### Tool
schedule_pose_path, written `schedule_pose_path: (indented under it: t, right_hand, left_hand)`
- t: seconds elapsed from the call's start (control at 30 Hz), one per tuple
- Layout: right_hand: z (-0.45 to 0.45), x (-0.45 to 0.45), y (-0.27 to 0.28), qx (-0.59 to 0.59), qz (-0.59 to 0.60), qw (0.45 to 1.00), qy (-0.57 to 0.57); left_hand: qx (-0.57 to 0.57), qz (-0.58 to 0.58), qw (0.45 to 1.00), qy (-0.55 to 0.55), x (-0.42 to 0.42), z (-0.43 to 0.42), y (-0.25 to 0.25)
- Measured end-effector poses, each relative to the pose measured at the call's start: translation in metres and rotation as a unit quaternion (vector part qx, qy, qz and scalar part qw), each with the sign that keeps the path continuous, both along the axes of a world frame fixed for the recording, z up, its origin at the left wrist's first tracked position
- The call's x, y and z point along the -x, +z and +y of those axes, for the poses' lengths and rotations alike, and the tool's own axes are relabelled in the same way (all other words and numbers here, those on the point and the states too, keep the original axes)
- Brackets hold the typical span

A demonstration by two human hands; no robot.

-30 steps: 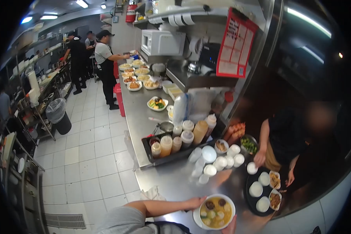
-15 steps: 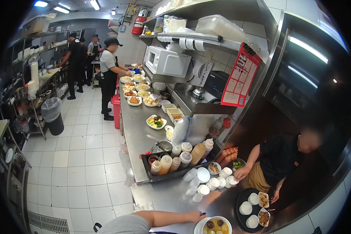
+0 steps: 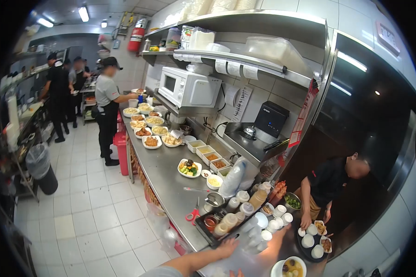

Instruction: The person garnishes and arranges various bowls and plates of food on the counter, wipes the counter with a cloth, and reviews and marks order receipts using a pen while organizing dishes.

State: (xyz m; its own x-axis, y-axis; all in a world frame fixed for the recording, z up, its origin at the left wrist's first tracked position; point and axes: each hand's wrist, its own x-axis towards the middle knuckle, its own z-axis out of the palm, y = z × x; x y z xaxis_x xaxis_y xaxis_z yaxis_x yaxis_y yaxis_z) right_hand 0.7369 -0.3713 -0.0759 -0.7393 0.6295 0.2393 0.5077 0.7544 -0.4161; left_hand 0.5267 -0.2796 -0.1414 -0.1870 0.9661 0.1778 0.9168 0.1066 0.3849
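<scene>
My left hand [image 3: 225,249] is over the steel counter beside the black sauce tray, with a thin dark pen-like object [image 3: 236,236] held at its fingers. At the bottom edge, only the fingertips of my right hand [image 3: 236,273] show, apart and with nothing visible in them. To their right stands a white bowl of yellow soup [image 3: 293,268] with dark and pale pieces, touched by neither hand. Clear plastic cups [image 3: 253,243] stand near my left hand. Red-handled scissors [image 3: 192,215] lie left of the tray.
Across the counter, a co-worker's hand [image 3: 305,220] is at a white cup on a black round tray [image 3: 300,247]. Squeeze bottles [image 3: 258,199] fill the sauce tray. Plated food [image 3: 189,168] lines the long counter [image 3: 168,194]. Another person [image 3: 107,94] stands at its far end.
The view has swung right and up. My left hand has left the soup bowl's side and is now near the sauce tray. My right hand has come off the bowl. The co-worker's hand moved from stacked cups to the round tray.
</scene>
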Motion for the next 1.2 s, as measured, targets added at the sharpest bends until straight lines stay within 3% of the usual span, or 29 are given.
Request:
schedule_pose_path:
  t: [0.1,0.17,0.27,0.3,0.4,0.47,0.53,0.6,0.67,0.73,0.87,0.97,1.0,1.03,1.1,1.2]
  right_hand:
    - [0.026,0.042,-0.072,-0.148,0.016,0.983,-0.110]
    - [0.049,0.058,-0.101,-0.186,-0.015,0.969,-0.161]
    - [0.045,0.069,-0.099,-0.181,-0.100,0.954,-0.218]
    - [0.039,0.071,-0.094,-0.192,-0.151,0.937,-0.248]
    - [0.035,0.078,-0.093,-0.125,-0.169,0.931,-0.298]
    - [0.038,0.074,-0.085,-0.145,-0.171,0.926,-0.303]
    - [0.064,0.059,-0.084,-0.052,0.058,0.934,-0.349]
    - [0.090,0.052,-0.071,-0.079,0.278,0.851,-0.439]
    - [0.109,0.062,-0.012,-0.081,0.412,0.795,-0.437]
    - [0.108,0.111,0.079,-0.113,0.546,0.740,-0.377]
    - [0.061,0.257,0.220,-0.157,0.682,0.670,-0.247]
    - [0.065,0.354,0.240,-0.193,0.627,0.753,-0.048]
    - [0.068,0.390,0.240,-0.153,0.630,0.760,0.048]
    - [0.067,0.425,0.240,-0.095,0.622,0.769,0.110]
    - [0.062,0.484,0.233,-0.017,0.596,0.780,0.191]
    - [0.054,0.548,0.216,0.027,0.545,0.789,0.284]
  left_hand:
    - [-0.097,-0.101,0.981,-0.135,0.000,-0.082,0.014]
    - [-0.145,-0.260,0.931,-0.213,0.012,-0.147,0.010]
    - [0.105,-0.459,0.856,-0.211,0.059,-0.268,0.064]
    - [0.113,-0.481,0.844,-0.210,0.076,-0.292,0.068]
    - [0.150,-0.516,0.825,-0.177,0.126,-0.339,0.069]
    - [0.177,-0.518,0.825,-0.140,0.154,-0.352,0.051]
    - [0.192,-0.526,0.824,-0.088,0.198,-0.365,0.025]
    - [0.206,-0.520,0.828,-0.035,0.237,-0.370,-0.006]
    - [0.225,-0.509,0.831,0.017,0.274,-0.373,-0.039]
    - [0.243,-0.493,0.834,0.058,0.309,-0.372,-0.073]
    - [0.265,-0.430,0.858,0.089,0.386,-0.356,-0.122]
    - [0.192,-0.350,0.916,0.020,0.452,-0.328,-0.189]
    - [0.138,-0.281,0.942,0.118,0.458,-0.329,-0.114]
    - [0.088,-0.247,0.955,0.136,0.475,-0.326,-0.095]
    - [0.035,-0.318,0.929,0.184,0.506,-0.327,-0.033]
    - [0.030,-0.379,0.904,0.196,0.570,-0.339,-0.022]
